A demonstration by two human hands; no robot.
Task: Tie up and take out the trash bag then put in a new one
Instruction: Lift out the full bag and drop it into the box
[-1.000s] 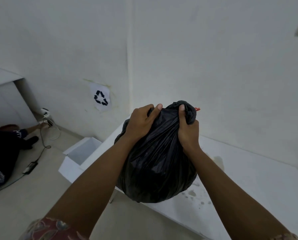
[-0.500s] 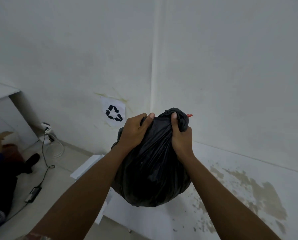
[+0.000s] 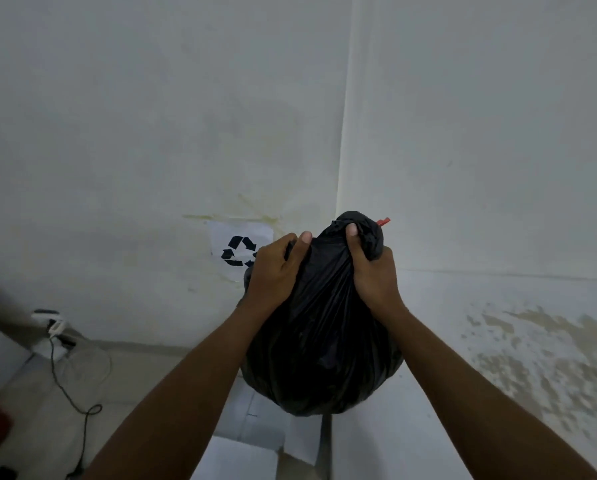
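Curled fingers (image 3: 304, 238) clamped on the gathered neck of a glossy, wrinkled black plastic trash bag (image 3: 325, 344), left hand (image 3: 276, 270) and right hand (image 3: 373, 277) either side. Held aloft before a white wall corner (image 3: 342, 133), bulging round below. Red tip (image 3: 383, 221) poking from the bunched top. Behind, paper sign (image 3: 238, 249) printed with black recycling arrows.

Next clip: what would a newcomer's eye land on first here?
The full black bag at centre, held up, its gathered top gripped by the left hand and right hand. Then the recycling sign on the wall left of the hands, and brown stains at lower right.
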